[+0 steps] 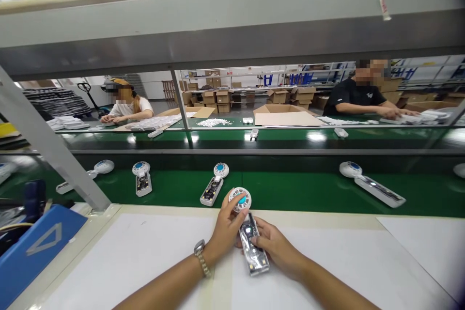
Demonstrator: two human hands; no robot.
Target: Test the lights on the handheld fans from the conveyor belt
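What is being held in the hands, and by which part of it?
A white plastic device with a round, blue-centred head: fingers of the left hand hold its head, fingers of the right hand its long body.

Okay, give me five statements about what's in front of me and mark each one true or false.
1. The left hand and right hand are both on one gadget. True.
2. The watch is on the right wrist. False: it is on the left wrist.
3. The belt just beyond the hands is green. True.
4. The blue box is at the far right of the view. False: it is at the left edge.
5. The person in the black shirt is across the belt, toward the right. True.
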